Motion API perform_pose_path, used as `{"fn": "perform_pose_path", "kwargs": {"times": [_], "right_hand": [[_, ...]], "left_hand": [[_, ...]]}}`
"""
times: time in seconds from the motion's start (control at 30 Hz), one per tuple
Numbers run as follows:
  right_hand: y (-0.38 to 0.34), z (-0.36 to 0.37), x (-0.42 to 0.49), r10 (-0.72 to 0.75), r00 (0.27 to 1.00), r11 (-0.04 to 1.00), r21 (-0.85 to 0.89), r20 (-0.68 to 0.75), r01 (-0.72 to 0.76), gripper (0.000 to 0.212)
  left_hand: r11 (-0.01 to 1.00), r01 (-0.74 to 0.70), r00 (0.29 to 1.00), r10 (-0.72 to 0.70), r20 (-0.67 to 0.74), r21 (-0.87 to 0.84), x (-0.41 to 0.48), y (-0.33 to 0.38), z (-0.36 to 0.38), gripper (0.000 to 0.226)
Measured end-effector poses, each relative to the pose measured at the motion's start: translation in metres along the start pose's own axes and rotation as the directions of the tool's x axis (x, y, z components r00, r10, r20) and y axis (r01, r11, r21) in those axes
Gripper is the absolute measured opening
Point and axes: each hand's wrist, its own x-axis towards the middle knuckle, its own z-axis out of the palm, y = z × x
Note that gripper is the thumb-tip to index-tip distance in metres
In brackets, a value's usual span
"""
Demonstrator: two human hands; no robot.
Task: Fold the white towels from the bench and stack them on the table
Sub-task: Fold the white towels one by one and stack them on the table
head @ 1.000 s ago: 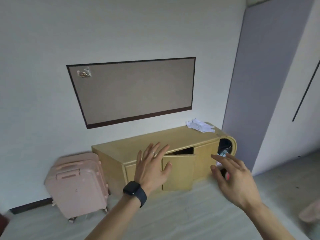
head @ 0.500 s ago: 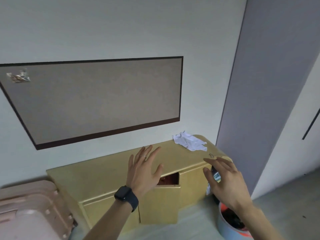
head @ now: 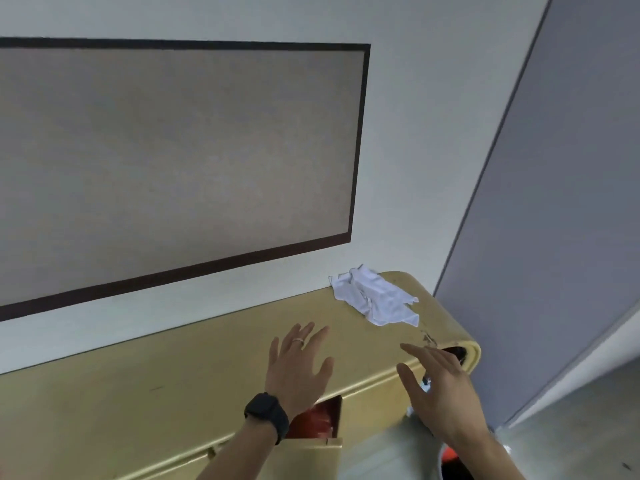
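Yellow wooden bench (head: 156, 393) against a white wall (head: 415, 133), one white towel (head: 375, 296) on top.
We see the towel lying crumpled near the bench's rounded right end, below the corner of a dark-framed board (head: 173, 150). Our left hand (head: 298, 368) and right hand (head: 440, 388) hover short of it, fingers spread and loose, holding nothing; a black watch (head: 267, 415) sits on the left wrist.

Home-like room; low yellow wooden bench (head: 166, 382) against white wall (head: 422, 161), dark-framed pinboard (head: 173, 150) above, grey floor (head: 585, 431)
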Motion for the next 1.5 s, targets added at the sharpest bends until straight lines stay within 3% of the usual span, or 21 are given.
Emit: {"fn": "perform_pose_path", "kwargs": {"times": [0.2,0.37,0.63,0.8,0.97,1.17,1.27,1.37,1.43,1.5], "right_hand": [[0.054,0.065,0.082,0.105,0.981,0.994,-0.004,0.164,-0.105,0.036],[0.108,0.130,0.154,0.186,0.905,0.982,-0.062,0.383,-0.176,0.038],[0.184,0.234,0.241,0.290,0.773,0.956,-0.146,0.565,-0.253,0.040],[0.205,0.284,0.279,0.282,0.786,0.959,-0.142,0.549,-0.245,0.036],[0.221,0.313,0.291,0.293,0.796,0.954,-0.109,0.530,-0.279,0.028],[0.218,0.304,0.297,0.409,0.763,0.873,0.030,0.501,-0.487,0.018],[0.204,0.276,0.307,0.451,0.777,0.840,0.086,0.439,-0.536,0.009],[0.180,0.230,0.328,0.352,0.882,0.905,0.126,0.313,-0.406,0.006],[0.158,0.197,0.347,0.247,0.930,0.944,0.148,0.273,-0.294,0.007],[0.134,0.163,0.364,0.142,0.947,0.965,0.172,0.288,-0.197,0.008]], "left_hand": [[0.994,0.101,0.981,-0.106,0.163,0.035,0.091,-0.015,0.062,0.057],[0.977,0.209,0.946,-0.215,0.244,0.052,0.155,-0.027,0.119,0.057],[0.897,0.423,0.797,-0.434,0.420,0.124,0.224,-0.055,0.223,0.064],[0.856,0.496,0.732,-0.502,0.461,0.145,0.242,-0.079,0.267,0.068],[0.857,0.499,0.752,-0.502,0.426,0.128,0.237,-0.088,0.289,0.068],[0.860,0.496,0.745,-0.491,0.451,0.118,0.236,-0.090,0.286,0.067],[0.861,0.496,0.705,-0.474,0.527,0.111,0.242,-0.091,0.275,0.073],[0.847,0.527,0.661,-0.457,0.595,0.065,0.262,-0.088,0.248,0.073],[0.855,0.519,0.712,-0.436,0.550,0.007,0.283,-0.079,0.223,0.067],[0.875,0.468,0.814,-0.371,0.447,-0.126,0.305,-0.061,0.187,0.064]]}}
